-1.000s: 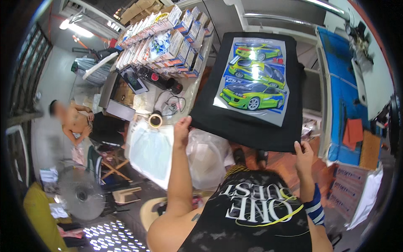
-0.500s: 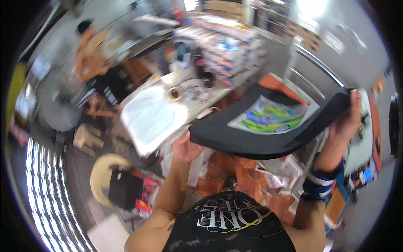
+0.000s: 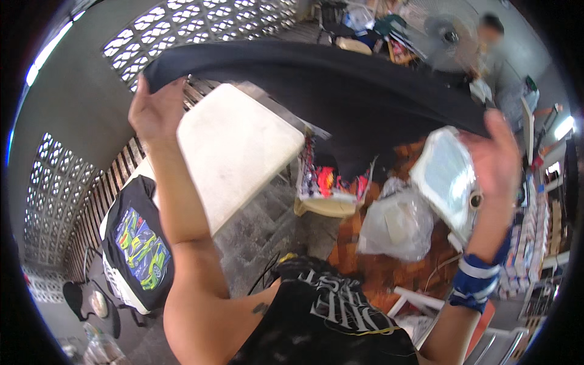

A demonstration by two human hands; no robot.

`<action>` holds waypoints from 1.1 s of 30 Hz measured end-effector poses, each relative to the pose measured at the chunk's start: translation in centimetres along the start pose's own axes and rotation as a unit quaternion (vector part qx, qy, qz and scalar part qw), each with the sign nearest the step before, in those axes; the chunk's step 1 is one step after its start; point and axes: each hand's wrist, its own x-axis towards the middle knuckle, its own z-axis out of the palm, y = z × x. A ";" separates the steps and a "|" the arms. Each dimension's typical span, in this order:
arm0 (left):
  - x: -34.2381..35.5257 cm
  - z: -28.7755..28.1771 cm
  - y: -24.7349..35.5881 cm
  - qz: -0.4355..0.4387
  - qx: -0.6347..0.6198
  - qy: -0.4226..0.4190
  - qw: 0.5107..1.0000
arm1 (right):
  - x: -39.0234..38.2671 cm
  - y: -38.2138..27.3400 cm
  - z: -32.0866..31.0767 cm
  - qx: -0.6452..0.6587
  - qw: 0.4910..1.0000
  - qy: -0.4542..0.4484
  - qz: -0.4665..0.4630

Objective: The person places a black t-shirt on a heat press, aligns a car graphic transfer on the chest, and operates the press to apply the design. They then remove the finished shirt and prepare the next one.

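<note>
Up at shoulder width and wider, my two hands hold a black shirt spread sideways, its printed face out of sight. My left hand grips one corner at the upper left; my right hand, slightly blurred, grips the other end at the right. Below the shirt is a white tabletop. Another black shirt with a green car print lies at the table's left end. A chair with colourful printed fabric stands just right of the table, partly behind the raised shirt.
A pale film sheet and a plastic bag are at the right. A fan and a blurred person are at the upper right. Stacked boxes stand at the far right, patterned block walls at the left.
The view has swung round from the box-covered bench to the white table. Both hands have lifted the shirt higher and spread wider, and the car print on it is now hidden.
</note>
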 end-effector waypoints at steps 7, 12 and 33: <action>-9.5 -9.4 15.4 -0.015 0.426 0.252 0.869 | 10.7 26.3 11.7 -0.034 0.971 0.007 0.237; -23.6 -14.6 12.2 -0.131 0.591 0.434 0.667 | 10.4 43.5 9.3 -0.148 0.943 0.000 0.297; -19.9 -16.9 -36.9 -0.347 0.689 -0.106 0.627 | -67.6 35.0 -13.7 -0.461 0.728 -0.017 0.507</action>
